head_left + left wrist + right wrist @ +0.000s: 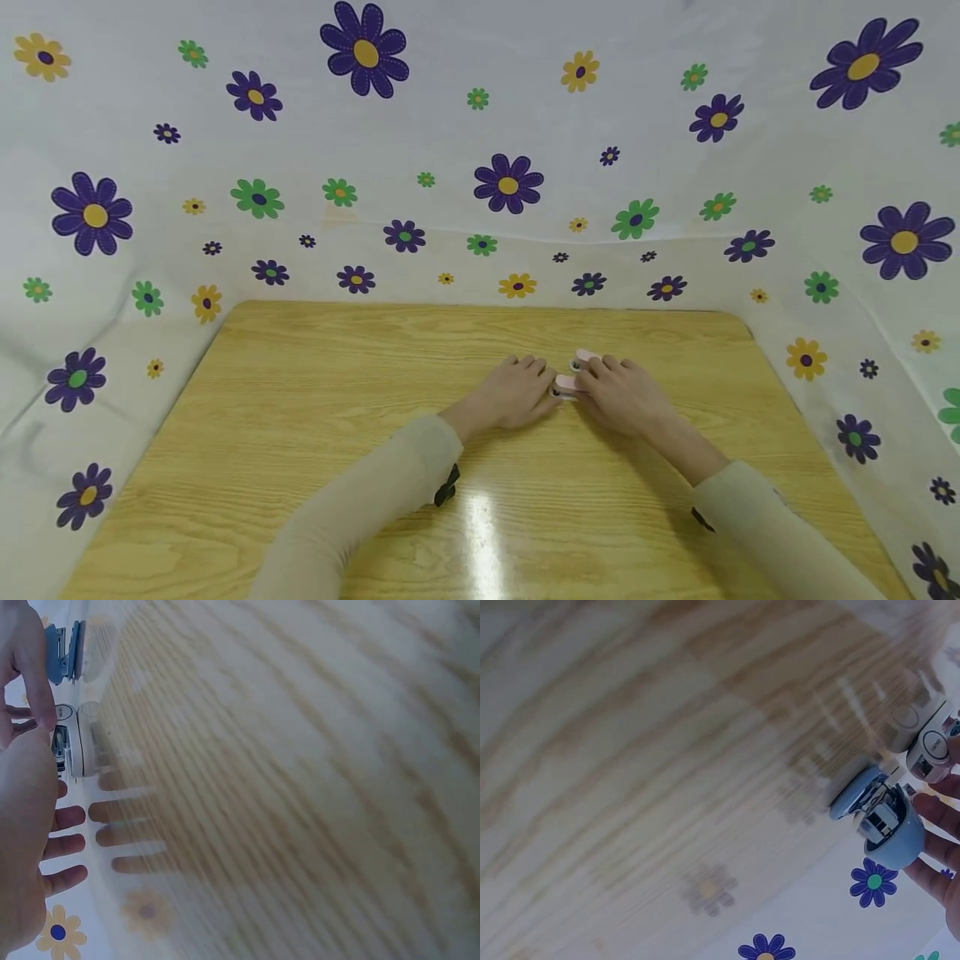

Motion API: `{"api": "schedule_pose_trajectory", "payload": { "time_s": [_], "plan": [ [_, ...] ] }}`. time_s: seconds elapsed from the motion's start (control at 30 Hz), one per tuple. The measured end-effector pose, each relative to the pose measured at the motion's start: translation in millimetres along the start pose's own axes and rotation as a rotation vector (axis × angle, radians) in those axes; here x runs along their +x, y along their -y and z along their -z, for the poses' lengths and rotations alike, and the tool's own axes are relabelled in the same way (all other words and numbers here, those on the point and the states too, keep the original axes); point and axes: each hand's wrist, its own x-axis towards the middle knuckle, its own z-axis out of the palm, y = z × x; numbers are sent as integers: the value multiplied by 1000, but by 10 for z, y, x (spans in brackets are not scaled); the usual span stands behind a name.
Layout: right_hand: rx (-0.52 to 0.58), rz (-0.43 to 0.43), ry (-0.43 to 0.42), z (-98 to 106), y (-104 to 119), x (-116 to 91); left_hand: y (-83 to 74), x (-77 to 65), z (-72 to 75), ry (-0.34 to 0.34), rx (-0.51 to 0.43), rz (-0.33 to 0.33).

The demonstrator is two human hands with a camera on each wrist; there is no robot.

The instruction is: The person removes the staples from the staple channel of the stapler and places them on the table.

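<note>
Two small staplers show as pinkish ends by my hands in the head view, a near stapler (566, 384) and a farther stapler (584, 357). My left hand (517, 393) is at the left end of the near one, its thumb and fingers around that end. My right hand (626, 396) lies over both from the right, fingers bent down on them and hiding most of their length. In the right wrist view its fingers (939, 817) hold a blue stapler (906, 841), jaws apart, beside a pale stapler (930, 754). The left wrist view also shows the blue stapler (75, 649) beyond the pale stapler (77, 754).
A glossy wood-grain table (300, 400) lies under both hands. White cloth (420, 133) printed with flowers rises along its back and both sides. A bright glare strip (482, 542) crosses the near part of the tabletop.
</note>
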Motion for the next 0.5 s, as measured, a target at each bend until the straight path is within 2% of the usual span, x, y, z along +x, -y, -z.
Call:
{"api": "schedule_pose_trajectory", "payload": {
  "time_s": [0.23,0.5],
  "plan": [
    [18,27,7,32,94,86,93,-77,-64,-53,-1,7],
    [25,85,17,37,271,243,240,-268,-108,-89,-17,-13]
  ]
}}
